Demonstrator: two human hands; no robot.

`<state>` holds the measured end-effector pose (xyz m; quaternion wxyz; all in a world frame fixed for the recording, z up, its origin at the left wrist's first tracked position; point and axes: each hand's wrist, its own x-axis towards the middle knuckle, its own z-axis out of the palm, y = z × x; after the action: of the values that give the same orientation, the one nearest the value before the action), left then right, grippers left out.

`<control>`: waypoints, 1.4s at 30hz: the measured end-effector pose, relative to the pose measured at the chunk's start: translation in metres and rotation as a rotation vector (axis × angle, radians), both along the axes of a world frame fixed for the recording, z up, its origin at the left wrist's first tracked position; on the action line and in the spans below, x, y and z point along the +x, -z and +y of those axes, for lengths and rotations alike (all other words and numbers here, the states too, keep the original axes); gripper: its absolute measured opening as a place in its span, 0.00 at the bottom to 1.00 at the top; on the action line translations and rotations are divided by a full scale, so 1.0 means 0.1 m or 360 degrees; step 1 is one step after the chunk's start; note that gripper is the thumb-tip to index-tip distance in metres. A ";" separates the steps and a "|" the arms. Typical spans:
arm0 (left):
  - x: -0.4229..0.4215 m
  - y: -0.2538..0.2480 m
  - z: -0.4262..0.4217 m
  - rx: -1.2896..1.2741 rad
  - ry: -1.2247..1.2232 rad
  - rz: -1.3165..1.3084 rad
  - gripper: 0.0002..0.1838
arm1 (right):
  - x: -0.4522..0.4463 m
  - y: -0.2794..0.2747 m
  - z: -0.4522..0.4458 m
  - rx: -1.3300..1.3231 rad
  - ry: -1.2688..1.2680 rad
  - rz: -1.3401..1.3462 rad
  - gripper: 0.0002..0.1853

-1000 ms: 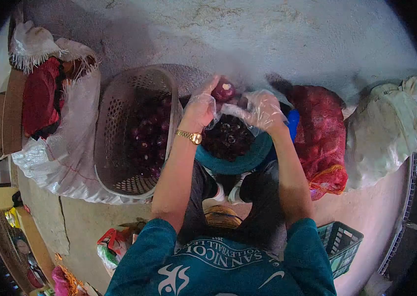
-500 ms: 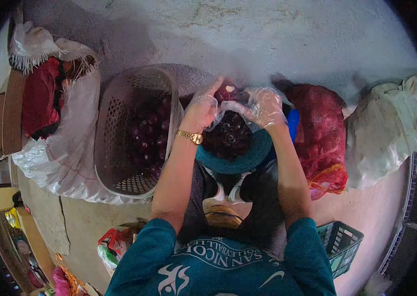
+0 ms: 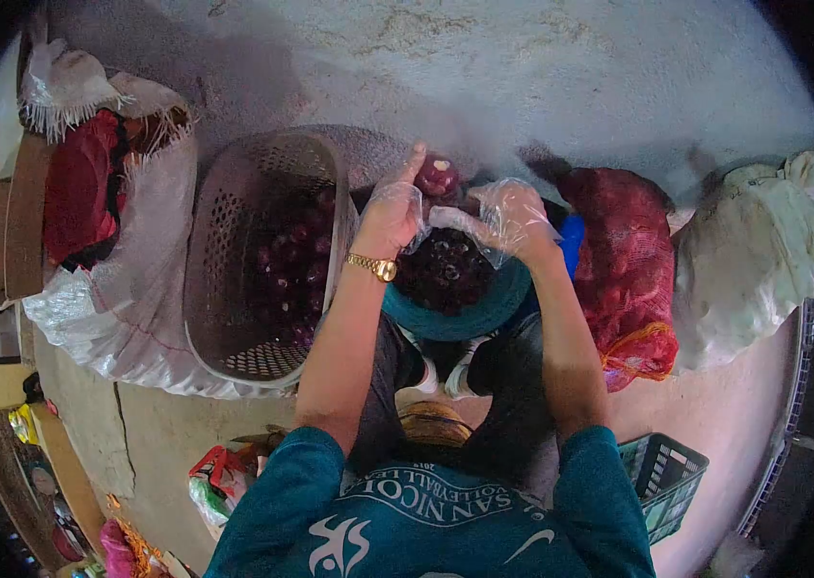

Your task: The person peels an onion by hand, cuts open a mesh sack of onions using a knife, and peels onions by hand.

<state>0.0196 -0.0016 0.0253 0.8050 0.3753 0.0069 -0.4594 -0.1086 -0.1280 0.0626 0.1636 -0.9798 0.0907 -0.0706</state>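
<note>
My left hand (image 3: 390,222), in a clear plastic glove with a gold watch at the wrist, holds a red onion (image 3: 438,177) that has a pale cut spot. Close beside the onion, my right hand (image 3: 515,214), gloved too, has its fingers curled. Whatever those fingers grip, if anything, is too small or hidden to make out. Beneath both hands is a teal tub (image 3: 455,323) between my knees, with dark purple onions or peelings (image 3: 446,273) inside.
To the left stands a grey perforated basket (image 3: 224,328) with several red onions (image 3: 296,255). On the right are a red mesh sack (image 3: 624,260) and a whitish sack (image 3: 749,255). A green crate (image 3: 667,477) sits behind on the right. A rough wall (image 3: 484,77) rises ahead.
My right hand has shifted slightly and its fingers are more curled. The left hand and its onion have turned a little, showing more of the onion.
</note>
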 end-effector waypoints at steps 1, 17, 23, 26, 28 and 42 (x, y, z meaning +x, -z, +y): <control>0.01 0.03 -0.01 -0.0002 -0.0004 -0.0001 0.14 | 0.00 0.04 -0.01 -0.0040 -0.0030 -0.0036 0.34; 0.12 0.08 0.03 -0.0080 -0.0218 0.0139 0.24 | -0.01 0.20 -0.09 0.0035 -0.0011 0.0028 0.32; 0.05 0.10 0.01 -0.0023 -0.0142 0.0051 0.21 | -0.03 0.04 -0.06 0.0118 0.0242 -0.0064 0.31; 0.06 0.24 -0.02 -0.0019 -0.0015 -0.0012 0.19 | 0.01 0.04 -0.03 0.0138 0.0370 -0.0188 0.31; 0.04 0.23 -0.05 -0.0082 0.0092 -0.0048 0.20 | 0.03 0.07 -0.01 0.0098 0.0391 -0.0401 0.40; -0.04 0.07 -0.02 0.0101 0.0095 -0.0119 0.20 | 0.07 0.07 0.00 0.0193 0.0259 -0.0086 0.27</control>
<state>0.0152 -0.0031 0.0182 0.7784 0.4177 -0.0199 -0.4683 -0.1016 -0.1277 0.0557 0.2186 -0.9553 0.1695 -0.1043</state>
